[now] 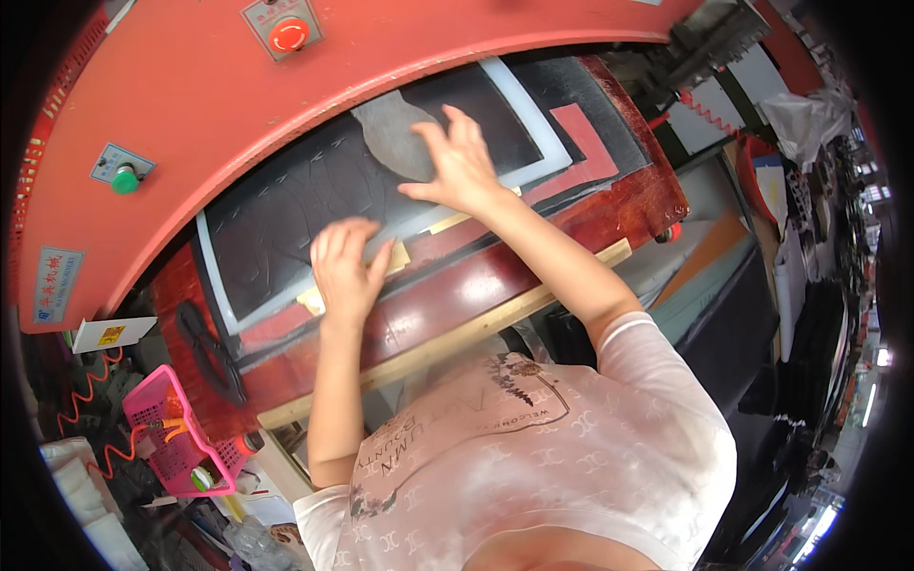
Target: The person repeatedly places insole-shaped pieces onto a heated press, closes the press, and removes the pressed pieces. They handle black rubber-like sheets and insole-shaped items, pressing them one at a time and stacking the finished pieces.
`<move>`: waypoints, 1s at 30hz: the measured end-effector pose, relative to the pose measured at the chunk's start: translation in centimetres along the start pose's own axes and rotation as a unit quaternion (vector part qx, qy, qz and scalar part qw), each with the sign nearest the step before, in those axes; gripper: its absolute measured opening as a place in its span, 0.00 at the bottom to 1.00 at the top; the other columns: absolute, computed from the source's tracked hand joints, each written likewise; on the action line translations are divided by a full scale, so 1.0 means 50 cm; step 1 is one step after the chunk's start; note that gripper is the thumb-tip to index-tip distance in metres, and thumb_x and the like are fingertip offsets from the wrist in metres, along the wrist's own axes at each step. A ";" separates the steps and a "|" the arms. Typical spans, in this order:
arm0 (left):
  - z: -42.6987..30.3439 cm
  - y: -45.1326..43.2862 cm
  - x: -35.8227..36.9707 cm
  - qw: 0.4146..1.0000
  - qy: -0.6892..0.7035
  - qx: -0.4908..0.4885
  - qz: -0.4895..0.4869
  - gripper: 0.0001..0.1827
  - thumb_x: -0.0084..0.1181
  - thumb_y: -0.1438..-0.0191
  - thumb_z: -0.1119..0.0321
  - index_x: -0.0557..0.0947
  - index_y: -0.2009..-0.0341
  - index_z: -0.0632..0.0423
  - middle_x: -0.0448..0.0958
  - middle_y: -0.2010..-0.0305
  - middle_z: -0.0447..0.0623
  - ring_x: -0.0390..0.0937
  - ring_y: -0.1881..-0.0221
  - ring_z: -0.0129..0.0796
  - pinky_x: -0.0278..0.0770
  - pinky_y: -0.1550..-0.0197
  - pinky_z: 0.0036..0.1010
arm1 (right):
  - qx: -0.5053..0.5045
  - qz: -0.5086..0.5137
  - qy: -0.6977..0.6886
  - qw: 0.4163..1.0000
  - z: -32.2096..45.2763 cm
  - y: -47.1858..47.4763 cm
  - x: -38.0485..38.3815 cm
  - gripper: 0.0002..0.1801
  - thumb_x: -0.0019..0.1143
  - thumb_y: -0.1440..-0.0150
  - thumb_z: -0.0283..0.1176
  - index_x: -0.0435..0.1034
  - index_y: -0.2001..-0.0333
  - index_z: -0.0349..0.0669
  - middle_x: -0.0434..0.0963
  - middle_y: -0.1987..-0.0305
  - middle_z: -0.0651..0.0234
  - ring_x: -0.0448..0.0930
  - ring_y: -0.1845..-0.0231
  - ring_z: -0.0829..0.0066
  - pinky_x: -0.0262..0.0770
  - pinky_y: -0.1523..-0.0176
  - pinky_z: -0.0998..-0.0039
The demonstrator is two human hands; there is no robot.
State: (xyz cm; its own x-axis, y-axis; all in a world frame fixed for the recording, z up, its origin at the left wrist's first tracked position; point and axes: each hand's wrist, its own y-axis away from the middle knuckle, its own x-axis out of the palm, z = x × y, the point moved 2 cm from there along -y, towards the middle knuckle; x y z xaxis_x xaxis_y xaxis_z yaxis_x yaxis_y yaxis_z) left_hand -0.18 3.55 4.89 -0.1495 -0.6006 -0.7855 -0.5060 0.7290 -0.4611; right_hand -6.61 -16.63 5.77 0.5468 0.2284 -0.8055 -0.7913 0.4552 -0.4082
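My right hand (pixel 460 164), thumb and fingers spread, is at the right edge of a grey, rounded flat piece (pixel 393 139); whether it touches the piece is hard to tell. Beneath that piece lies a dark, creased sheet (pixel 285 214) within a white rectangular frame (pixel 539 135). My left hand (pixel 346 268) is at the frame's front edge, slightly blurred, its fingers bent and thumb apart. Nothing shows in its grasp. Close to it are yellowish tape strips (pixel 398 258) on the frame's front side.
A red press machine (pixel 178 121) arches over the back of the dark red board (pixel 457 282), with a red button (pixel 288 34) and a green button (pixel 124 179). Black-handled pliers or shears (pixel 211 350) lie at left. A pink plastic basket (pixel 168 435) stands below. A wooden strip (pixel 493 325) edges the front.
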 end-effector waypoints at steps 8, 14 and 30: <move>-0.073 0.092 0.017 0.999 -0.002 0.006 0.038 0.27 0.68 0.59 0.55 0.80 0.54 0.52 0.73 0.47 0.51 0.68 0.43 0.45 0.61 0.39 0.42 | 0.120 0.135 -0.476 0.860 -0.068 0.074 -0.097 0.36 0.72 0.68 0.27 0.68 0.50 0.42 0.72 0.51 0.67 0.71 0.47 0.70 0.63 0.40 0.72; -0.114 0.126 0.013 0.999 -0.023 0.002 0.027 0.26 0.68 0.59 0.54 0.80 0.55 0.51 0.72 0.48 0.51 0.70 0.44 0.44 0.62 0.39 0.42 | 0.039 0.071 -0.140 0.987 -0.132 0.146 -0.149 0.35 0.74 0.71 0.34 0.70 0.54 0.49 0.64 0.43 0.53 0.61 0.37 0.52 0.60 0.38 0.60; -0.024 0.005 0.033 0.997 -0.033 0.029 -0.057 0.20 0.67 0.57 0.59 0.80 0.59 0.52 0.74 0.51 0.51 0.71 0.48 0.45 0.64 0.42 0.41 | 0.043 -0.151 -0.364 0.918 -0.226 -0.056 -0.160 0.08 0.59 0.43 0.29 0.74 0.63 0.36 0.78 0.67 0.71 0.77 0.66 0.82 0.74 0.59 0.79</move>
State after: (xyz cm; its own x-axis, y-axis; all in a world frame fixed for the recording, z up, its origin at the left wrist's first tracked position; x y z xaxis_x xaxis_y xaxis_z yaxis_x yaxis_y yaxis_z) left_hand -1.55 2.34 3.95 -0.0357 -0.6593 -0.7510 -0.4661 0.6757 -0.5710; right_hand -11.86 -29.43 8.48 0.8008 0.5804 -0.1481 -0.5659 0.6521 -0.5046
